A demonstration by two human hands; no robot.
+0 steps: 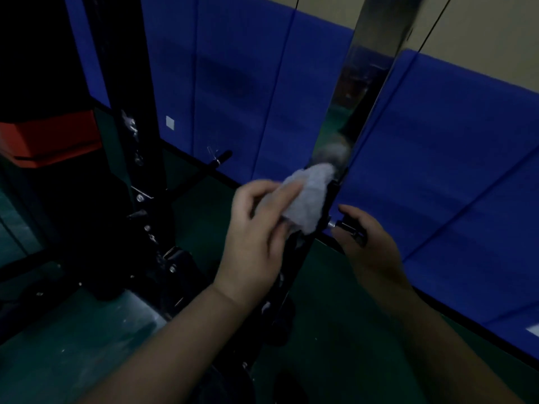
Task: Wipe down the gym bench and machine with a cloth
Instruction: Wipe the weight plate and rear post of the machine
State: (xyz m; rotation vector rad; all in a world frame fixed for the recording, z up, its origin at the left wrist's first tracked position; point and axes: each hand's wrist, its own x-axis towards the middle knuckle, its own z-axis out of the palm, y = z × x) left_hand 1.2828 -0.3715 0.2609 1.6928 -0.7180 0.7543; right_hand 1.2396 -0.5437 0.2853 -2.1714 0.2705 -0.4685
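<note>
A shiny chrome upright (370,83) of the gym machine rises through the middle of the view. My left hand (259,237) grips a crumpled pale grey cloth (309,196) and holds it against the foot of that upright, where it meets the black frame. My right hand (370,252) is just right of the upright, its fingers curled round a small black knob with a metal pin (347,227) that sticks out of the frame. No bench pad can be made out in this dim view.
A black frame post (128,126) with bolts stands at left, and a black peg (215,161) juts from it. Red blocks (52,138) sit at far left. Blue wall padding (452,158) runs behind. Thin cables (280,83) hang down. The floor (73,345) is dark green.
</note>
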